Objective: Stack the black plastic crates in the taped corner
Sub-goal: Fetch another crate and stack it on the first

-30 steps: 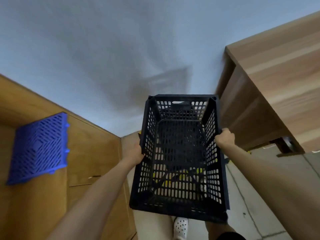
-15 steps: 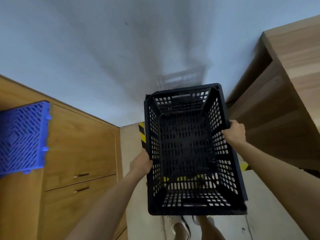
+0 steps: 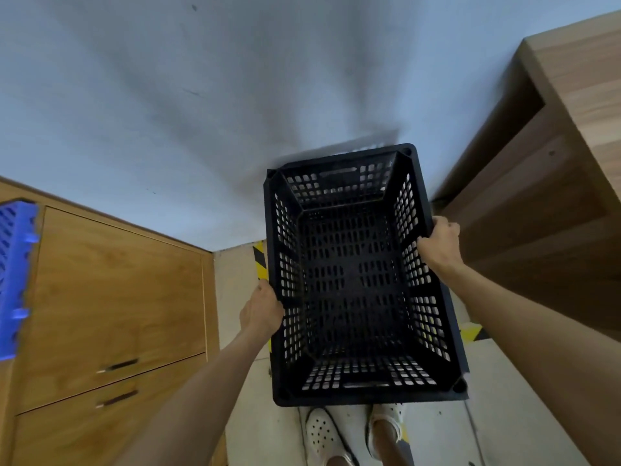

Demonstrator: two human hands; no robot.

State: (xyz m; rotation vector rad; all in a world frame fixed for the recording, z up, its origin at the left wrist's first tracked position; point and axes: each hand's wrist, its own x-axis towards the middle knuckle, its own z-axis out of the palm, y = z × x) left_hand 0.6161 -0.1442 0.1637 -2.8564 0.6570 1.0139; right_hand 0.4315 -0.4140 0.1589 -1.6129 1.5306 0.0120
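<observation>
Shoes (image 3: 327,433) showed just below the black crate (image 3: 361,284), which we had carried nearer the wall. Our left hand (image 3: 261,311) and right hand (image 3: 440,243) stayed clamped on its long sides, above the striped tape (image 3: 260,264), the blue mat (image 3: 15,277) having slid far left.

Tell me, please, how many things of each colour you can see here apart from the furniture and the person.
Black: 1, the crate, held at its sides by the left hand and right hand.
Blue: 1, the grid panel.
Yellow-and-black: 1, the floor tape.
White: 2, the shoes.
Total: 5
</observation>
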